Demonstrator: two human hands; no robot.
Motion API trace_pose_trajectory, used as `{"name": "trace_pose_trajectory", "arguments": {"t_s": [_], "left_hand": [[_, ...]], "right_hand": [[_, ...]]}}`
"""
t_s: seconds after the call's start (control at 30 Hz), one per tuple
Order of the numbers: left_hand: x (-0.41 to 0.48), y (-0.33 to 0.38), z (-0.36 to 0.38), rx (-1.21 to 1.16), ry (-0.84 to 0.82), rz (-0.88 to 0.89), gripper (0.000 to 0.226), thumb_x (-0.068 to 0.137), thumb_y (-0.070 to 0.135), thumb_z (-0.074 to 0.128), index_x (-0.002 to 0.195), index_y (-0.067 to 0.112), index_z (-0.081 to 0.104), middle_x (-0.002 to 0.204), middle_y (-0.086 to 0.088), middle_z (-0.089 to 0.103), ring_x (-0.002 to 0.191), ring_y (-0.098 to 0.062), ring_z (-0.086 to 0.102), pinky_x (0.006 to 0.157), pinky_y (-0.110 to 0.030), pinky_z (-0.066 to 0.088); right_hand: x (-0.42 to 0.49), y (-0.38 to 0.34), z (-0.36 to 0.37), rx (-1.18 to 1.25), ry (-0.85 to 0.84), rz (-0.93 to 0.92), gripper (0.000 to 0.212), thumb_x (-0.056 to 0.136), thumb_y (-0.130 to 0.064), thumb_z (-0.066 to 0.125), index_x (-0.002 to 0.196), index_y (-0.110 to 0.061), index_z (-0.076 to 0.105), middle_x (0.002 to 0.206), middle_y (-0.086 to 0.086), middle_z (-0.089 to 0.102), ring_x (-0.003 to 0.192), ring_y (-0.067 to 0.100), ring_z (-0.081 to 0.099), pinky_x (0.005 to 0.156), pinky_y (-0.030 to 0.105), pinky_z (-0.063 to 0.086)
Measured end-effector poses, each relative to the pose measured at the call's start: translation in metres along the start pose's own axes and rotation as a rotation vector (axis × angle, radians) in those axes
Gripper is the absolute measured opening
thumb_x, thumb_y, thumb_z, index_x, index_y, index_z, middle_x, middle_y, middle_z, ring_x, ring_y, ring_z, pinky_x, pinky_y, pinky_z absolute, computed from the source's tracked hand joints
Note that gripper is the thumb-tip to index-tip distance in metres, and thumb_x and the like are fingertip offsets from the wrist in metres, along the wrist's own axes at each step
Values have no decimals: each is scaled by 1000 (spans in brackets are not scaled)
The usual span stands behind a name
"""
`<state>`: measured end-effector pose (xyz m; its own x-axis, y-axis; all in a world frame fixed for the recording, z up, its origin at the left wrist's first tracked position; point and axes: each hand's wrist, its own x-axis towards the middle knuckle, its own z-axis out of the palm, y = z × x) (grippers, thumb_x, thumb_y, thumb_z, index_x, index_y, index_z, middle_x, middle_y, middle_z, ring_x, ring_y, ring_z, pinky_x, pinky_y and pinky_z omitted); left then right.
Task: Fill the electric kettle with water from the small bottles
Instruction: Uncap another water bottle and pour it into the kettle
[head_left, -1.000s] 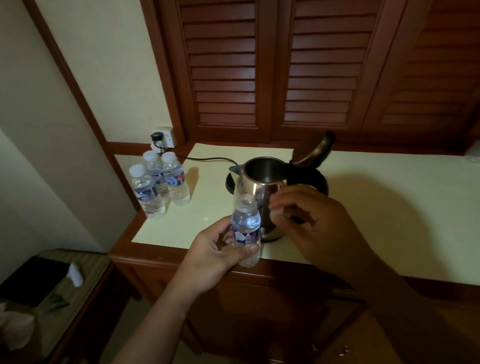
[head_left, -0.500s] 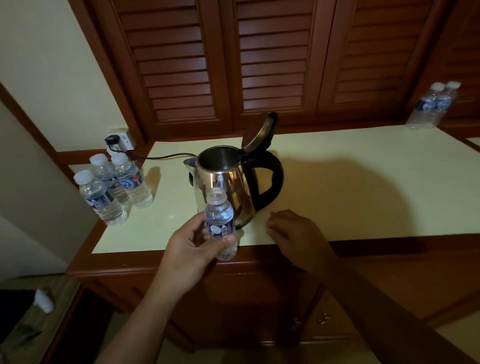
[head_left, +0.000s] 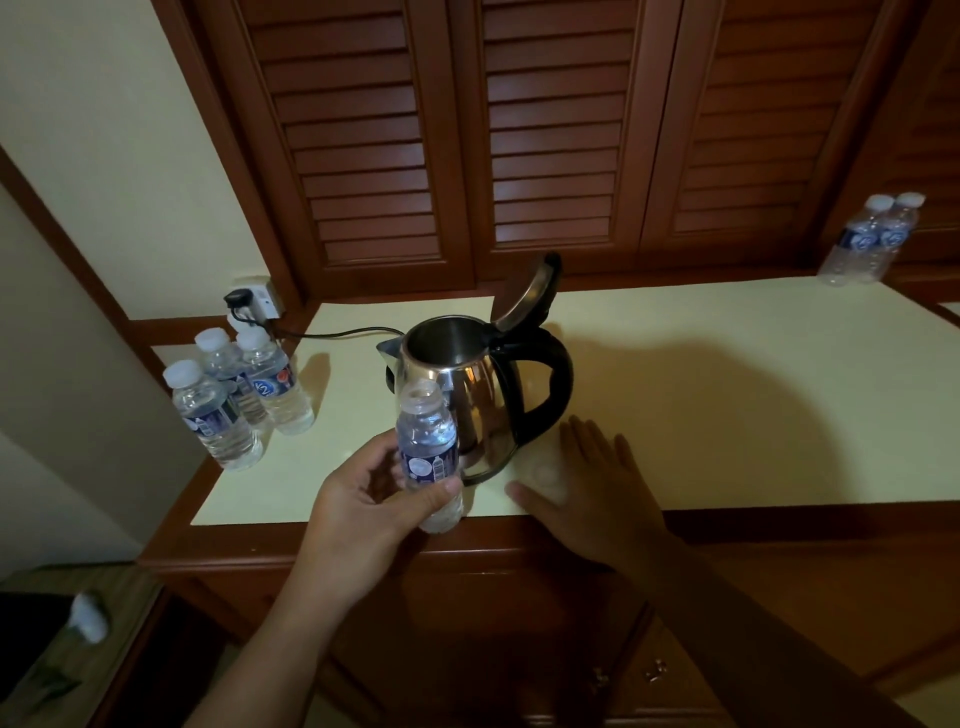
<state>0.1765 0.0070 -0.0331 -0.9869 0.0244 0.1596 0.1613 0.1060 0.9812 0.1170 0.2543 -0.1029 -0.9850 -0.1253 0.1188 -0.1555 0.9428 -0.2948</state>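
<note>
We gripped the uncapped bottle (head_left: 428, 447) upright in the left hand (head_left: 363, 504), just nearer than the open kettle (head_left: 480, 405) on the bench (head_left: 727, 405). The right hand (head_left: 592, 493) lay flat, fingers (head_left: 582, 441) straight. Best, we judged: tilt slowly, neck above the kettle.

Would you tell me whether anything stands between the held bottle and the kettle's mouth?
Nothing visible does. The lid is tipped back off the kettle, whose mouth gapes just behind the bottle in the left hand; the right hand lies flat on the counter beside it.
</note>
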Motion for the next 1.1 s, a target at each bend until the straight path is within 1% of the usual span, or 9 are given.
{"name": "trace_pose_trajectory", "arguments": {"t_s": [0.17,0.3,0.4,0.5,0.6,0.73,0.8,0.9,1.1], "left_hand": [[10,22,-5,33,87,51,50,72,16,86,120,22,74,108,4,82,99,-12,78,83,-23,63],[24,40,-15,133,141,61,50,76,25,87,123,26,73,110,7,80,101,-8,75,81,-24,63],[39,53,-25,352,223,67,59,77,38,90,131,31,69,115,13,75,110,-6,67,84,-30,58],[57,65,-33,530,248,89,60,76,43,91,131,31,69,118,15,70,111,-10,61,86,-35,52],[74,72,-42,775,230,156,60,78,39,90,133,27,68,119,6,67,110,-16,58,85,-35,49],[93,73,-52,1104,243,242,63,76,43,87,135,32,67,121,-1,68,117,-29,58,95,-53,50],[98,75,-50,1247,247,282,64,79,45,85,139,35,64,128,-1,65,125,-30,54,99,-54,44],[101,78,-48,1370,244,349,65,80,46,83,141,36,61,133,0,63,127,-29,51,97,-53,38],[103,83,-46,1511,243,436,66,76,40,86,137,33,63,126,-1,65,120,-29,55,94,-60,46]], "right_hand": [[0,-1,1,-48,-51,7,120,75,-97,14,160,-12,1,169,7,0,156,22,-5,125,51,-6],[1,-3,0,-68,-45,9,119,76,-96,13,160,-12,1,169,7,0,156,22,-4,125,50,-5],[1,-3,-1,-76,-41,15,120,76,-96,12,161,-12,1,169,7,0,156,23,-4,125,51,-3],[1,-2,0,-73,-43,16,119,76,-96,9,161,-14,-1,169,6,-2,156,22,-6,125,51,-4],[1,-2,2,-61,-32,12,117,76,-96,7,161,-15,-3,169,5,-3,156,20,-7,125,50,-4],[1,-1,2,-53,-15,17,116,78,-94,9,161,-13,1,170,5,1,156,19,-4,125,49,-2],[0,-1,2,-41,-15,22,115,78,-93,10,161,-13,0,170,5,-1,156,18,-6,126,48,-2],[0,-1,3,-41,-15,23,116,78,-94,10,161,-13,0,170,5,0,156,19,-5,126,48,-3],[0,0,2,-37,-14,31,117,78,-94,12,161,-11,3,169,6,3,156,20,-3,126,47,-2]]}}
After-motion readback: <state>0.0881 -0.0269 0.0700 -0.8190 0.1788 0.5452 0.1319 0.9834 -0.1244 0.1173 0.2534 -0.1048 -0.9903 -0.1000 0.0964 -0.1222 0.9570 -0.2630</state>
